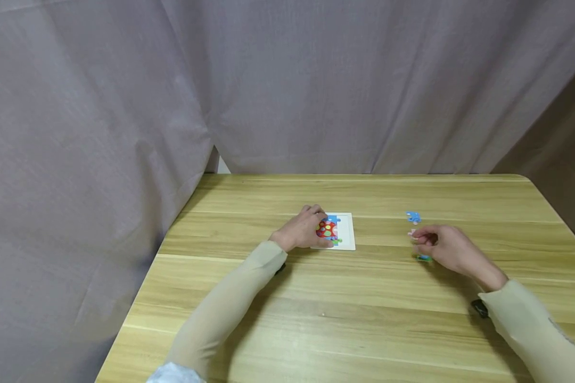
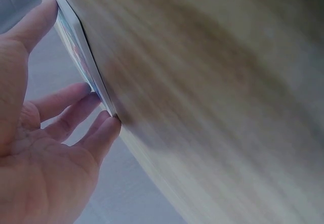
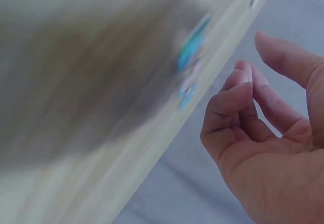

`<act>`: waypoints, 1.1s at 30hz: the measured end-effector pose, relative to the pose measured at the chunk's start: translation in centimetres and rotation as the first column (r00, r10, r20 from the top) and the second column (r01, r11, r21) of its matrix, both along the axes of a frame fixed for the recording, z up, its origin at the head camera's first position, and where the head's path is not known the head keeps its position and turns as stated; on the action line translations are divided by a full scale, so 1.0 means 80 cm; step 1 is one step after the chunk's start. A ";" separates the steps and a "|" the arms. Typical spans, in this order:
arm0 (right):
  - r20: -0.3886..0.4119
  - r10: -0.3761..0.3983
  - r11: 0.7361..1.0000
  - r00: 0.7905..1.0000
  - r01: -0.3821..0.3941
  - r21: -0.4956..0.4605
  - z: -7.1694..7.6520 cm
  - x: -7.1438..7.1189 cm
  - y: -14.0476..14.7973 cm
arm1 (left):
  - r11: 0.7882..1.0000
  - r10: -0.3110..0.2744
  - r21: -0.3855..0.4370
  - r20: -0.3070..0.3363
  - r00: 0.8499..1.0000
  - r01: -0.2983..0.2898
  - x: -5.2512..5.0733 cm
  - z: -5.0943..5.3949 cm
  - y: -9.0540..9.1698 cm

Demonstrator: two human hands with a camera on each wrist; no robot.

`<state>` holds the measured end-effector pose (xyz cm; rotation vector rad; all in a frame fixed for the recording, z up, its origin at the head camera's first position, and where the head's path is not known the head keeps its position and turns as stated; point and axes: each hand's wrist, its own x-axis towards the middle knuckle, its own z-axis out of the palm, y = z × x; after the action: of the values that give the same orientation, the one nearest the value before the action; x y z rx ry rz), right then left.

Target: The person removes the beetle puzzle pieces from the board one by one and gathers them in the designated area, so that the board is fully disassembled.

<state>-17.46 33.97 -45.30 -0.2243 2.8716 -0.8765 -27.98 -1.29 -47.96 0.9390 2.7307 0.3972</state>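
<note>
My left hand (image 1: 303,230) rests on a white-framed jigsaw puzzle board (image 1: 347,234), fingers and thumb spread across its left part. In the left wrist view the thumb touches the board (image 2: 81,32) near one end and the other fingertips touch farther along. Joined pieces showing a red shape with coloured dots (image 1: 327,229) fill the board's middle; bare white lies to their right. My right hand (image 1: 448,247) hovers beside loose puzzle pieces, fingers loosely curled. The right wrist view shows its thumb apart from the fingers, nothing between. Nearby lie a blue piece (image 1: 413,217), a pink piece (image 1: 412,233) and a blue-green piece (image 1: 424,258).
Both hands work over a light wooden table (image 1: 345,319). Grey cloth (image 1: 316,85) hangs behind the table and along its left side. A dark brown surface (image 1: 560,149) stands at the right. Small black devices (image 1: 479,308) sit under both wrists.
</note>
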 end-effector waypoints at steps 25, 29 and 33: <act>-0.082 0.165 0.985 0.983 -0.168 -0.028 -0.019 -0.108 -0.163 | 1.000 0.019 -0.017 -0.003 1.000 -0.019 -0.005 -0.001 0.003; -0.055 0.154 0.988 0.987 -0.155 -0.004 -0.025 -0.118 -0.174 | 1.000 0.011 -0.022 -0.014 1.000 -0.011 -0.005 -0.001 0.003; -0.054 0.146 0.989 0.988 -0.145 0.024 -0.030 -0.125 -0.178 | 1.000 0.010 -0.024 -0.021 1.000 -0.010 -0.003 -0.001 0.001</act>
<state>-27.50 19.69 -47.72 -0.4575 2.8683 -0.8275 -28.24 -1.18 -48.00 0.9285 2.7535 0.3575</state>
